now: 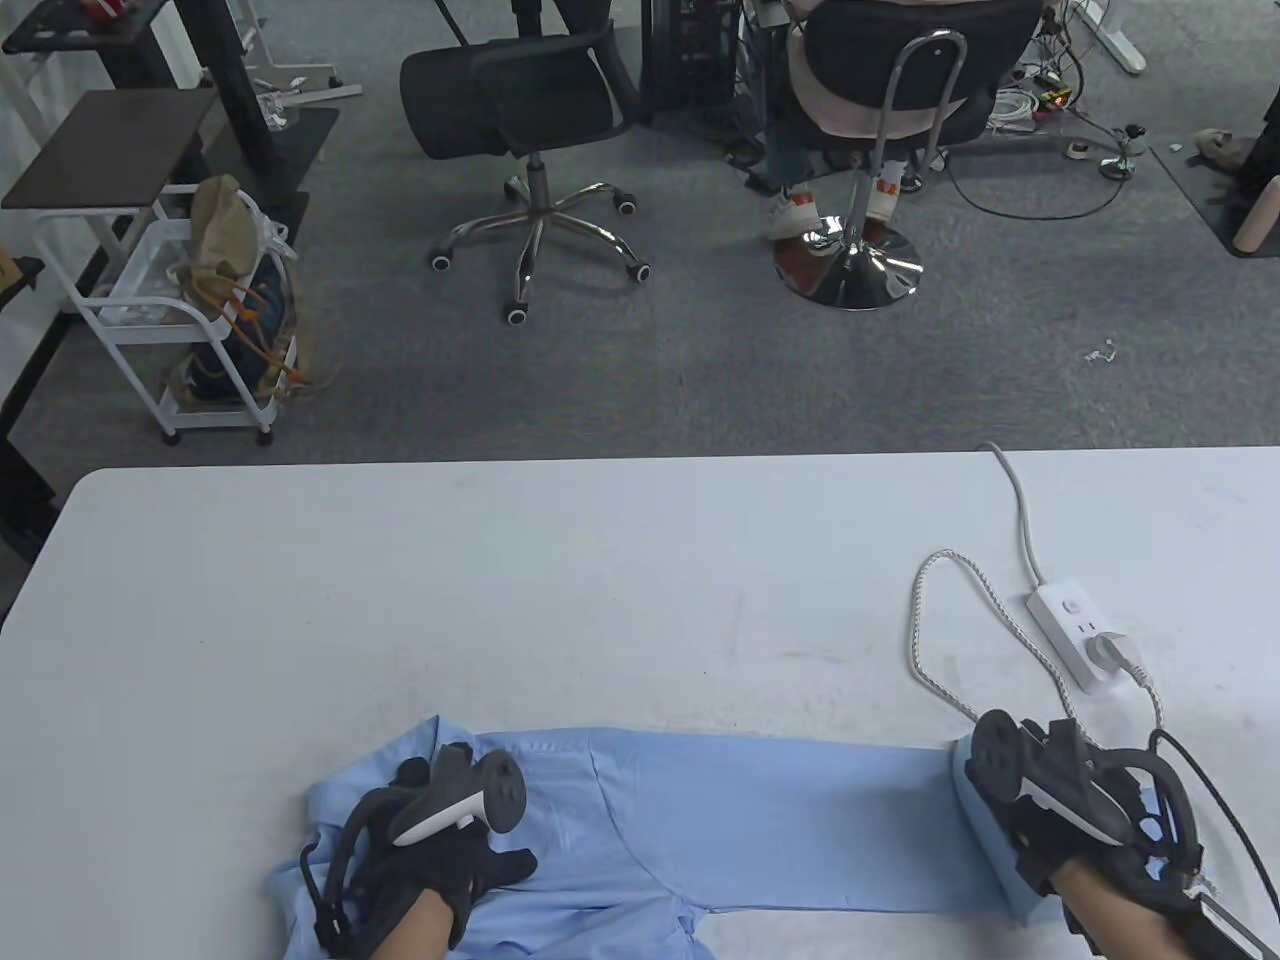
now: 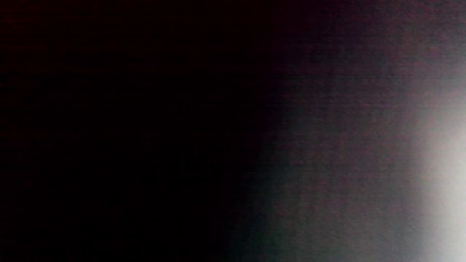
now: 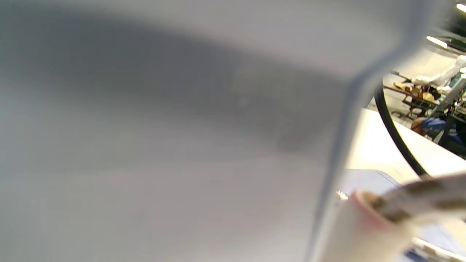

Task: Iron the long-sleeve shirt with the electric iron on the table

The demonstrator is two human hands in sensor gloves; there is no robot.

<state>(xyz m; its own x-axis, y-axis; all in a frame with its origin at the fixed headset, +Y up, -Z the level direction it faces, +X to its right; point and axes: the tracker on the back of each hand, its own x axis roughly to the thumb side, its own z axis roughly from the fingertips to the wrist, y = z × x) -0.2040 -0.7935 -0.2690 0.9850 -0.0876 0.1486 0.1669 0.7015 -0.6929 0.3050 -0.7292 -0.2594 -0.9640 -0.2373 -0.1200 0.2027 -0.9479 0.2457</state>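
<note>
- long-sleeve shirt [image 1: 640, 820]: pale blue, laid along the near table [image 1: 500, 580] edge; the sleeve's long axis is run left to right.
- left hand [image 1: 430, 850]: pressed flat on the shirt body at near left, fingers spread.
- right hand [image 1: 1080, 810]: set over the iron [image 1: 985, 850] at the sleeve's right end; finger state cannot be told.
- iron cord [image 1: 940, 640]: run far-right to the power strip [image 1: 1085, 630].
- judgement: the sleeve lies leftward of the nearer right hand.

— The shirt [image 1: 700, 810]?
— Thin woven cloth, matt, smooth along the sleeve and rumpled near the collar.
— And the table [image 1: 500, 600]?
— Hard matt surface, faintly scuffed.
— The iron [image 1: 985, 850]?
— Smooth plastic shell; its cord [image 1: 935, 640] is braided fabric.
— The power strip [image 1: 1080, 625]?
— Glossy plastic.
— The gloves on the left hand [image 1: 425, 865] and right hand [image 1: 1085, 815]?
— Matt knit cloth.
</note>
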